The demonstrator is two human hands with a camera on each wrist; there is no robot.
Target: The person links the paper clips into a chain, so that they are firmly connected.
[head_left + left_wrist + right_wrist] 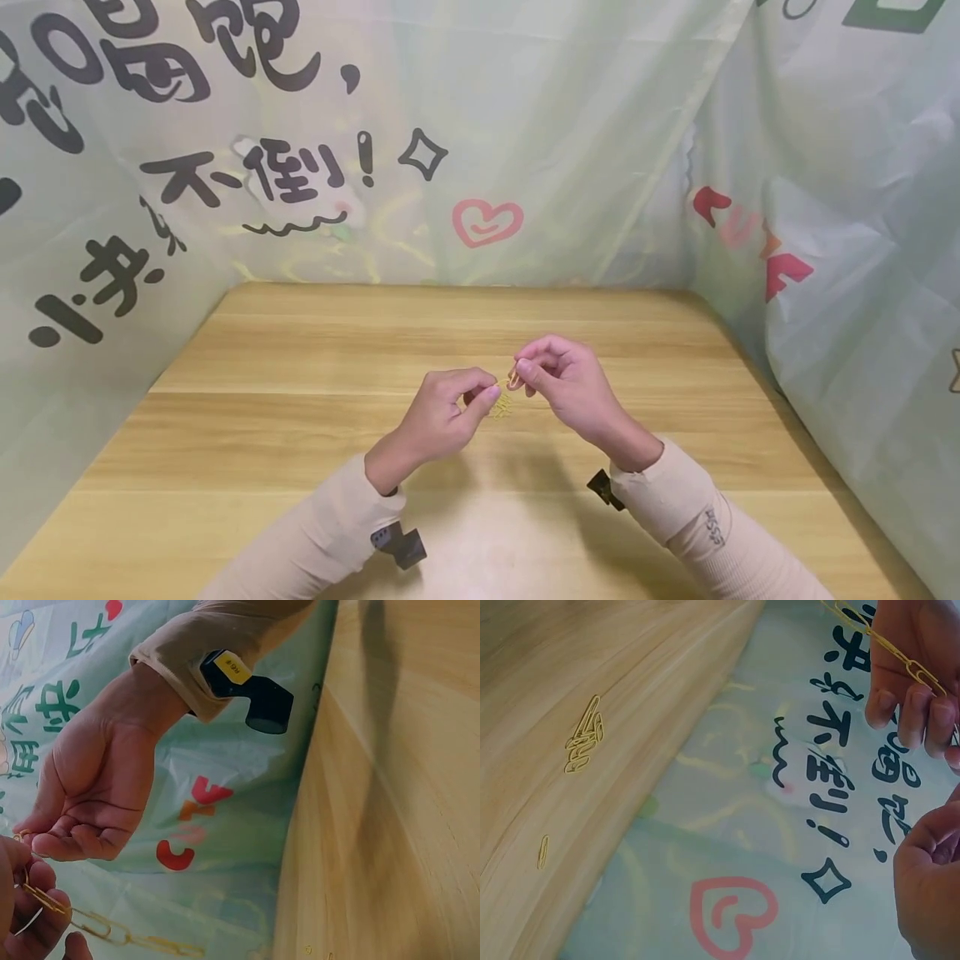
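Above the table, my left hand and right hand meet at the fingertips. The left thumb and fingers pinch a chain of linked yellow paper clips, which trails off past the fingers in both wrist views. Between the right thumb and forefinger is a paper clip, close against the chain's end; whether the two are linked I cannot tell. Below the hands, a small heap of yellow paper clips lies on the table, partly hidden by the left hand in the head view.
One loose paper clip lies apart from the heap on the wooden table. Printed cloth hangs behind the table and along its sides. Each sleeve carries a black wrist camera.
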